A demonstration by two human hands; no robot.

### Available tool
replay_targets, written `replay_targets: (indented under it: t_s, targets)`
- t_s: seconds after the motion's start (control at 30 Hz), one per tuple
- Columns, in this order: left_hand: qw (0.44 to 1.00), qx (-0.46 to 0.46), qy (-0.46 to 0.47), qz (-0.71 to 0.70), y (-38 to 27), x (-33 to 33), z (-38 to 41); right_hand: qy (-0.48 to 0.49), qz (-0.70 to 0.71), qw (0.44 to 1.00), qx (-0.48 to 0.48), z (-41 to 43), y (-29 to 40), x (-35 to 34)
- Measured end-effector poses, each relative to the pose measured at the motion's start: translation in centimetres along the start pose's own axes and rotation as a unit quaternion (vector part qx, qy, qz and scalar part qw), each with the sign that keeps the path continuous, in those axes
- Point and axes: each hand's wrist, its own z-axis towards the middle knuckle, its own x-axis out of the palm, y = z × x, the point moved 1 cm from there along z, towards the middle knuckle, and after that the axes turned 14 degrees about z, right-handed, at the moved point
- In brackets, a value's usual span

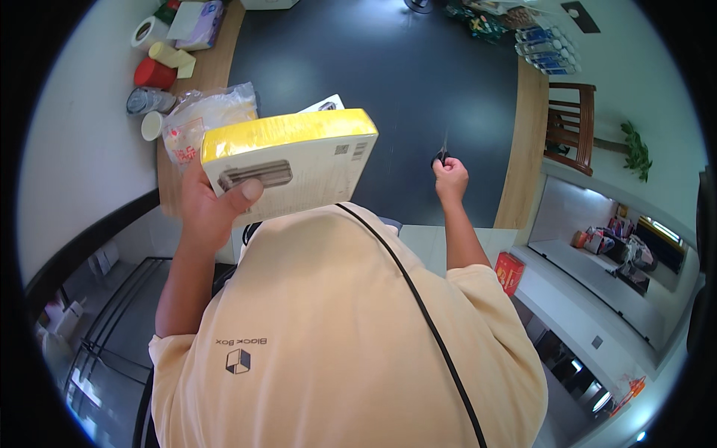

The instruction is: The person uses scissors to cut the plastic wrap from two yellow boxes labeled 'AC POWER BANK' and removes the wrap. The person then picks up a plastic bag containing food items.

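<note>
A white box with a yellow side (319, 162), glossy as if wrapped in film, is held up in my left hand (215, 207), my thumb across its printed face. The face bears a picture of a device, small print and codes. My right hand (451, 178) is closed on the dark handles of a pair of scissors (442, 155), whose blades point away from me over the dark tabletop (386, 73). Behind the box, part of a white printed item (330, 104) shows. A clear plastic bag with red print (224, 106) lies beyond my left hand.
Along the left edge stand a paper roll (150, 33), a tissue pack (201, 25), a red container (154, 74), a glass jar (150, 101) and a white cup (152, 126). Bottled water (546, 50) stands at the far right, near a wooden chair (580, 129). A black cable crosses my shirt.
</note>
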Motion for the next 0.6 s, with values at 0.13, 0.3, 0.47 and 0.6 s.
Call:
replay_targets:
  t_s: [0.13,0.3,0.47,0.6]
  targets:
    - [0.996,-0.021,0.0,-0.092,0.1,0.0,0.1,0.149,0.301,0.941,0.031,-3.7,8.3,-0.9]
    - [0.983,-0.026,0.029,-0.18,-0.5,-0.2,0.2,0.295,0.27,0.913,-0.075,-7.4,19.0,-5.1]
    - [0.98,-0.022,0.037,-0.194,-0.8,-1.2,-0.6,0.361,0.046,0.91,-0.199,-8.1,27.0,-11.8]
    - [0.993,-0.005,0.019,-0.112,-0.5,-2.2,-1.2,0.389,-0.071,0.846,-0.357,-8.5,31.4,-14.6]
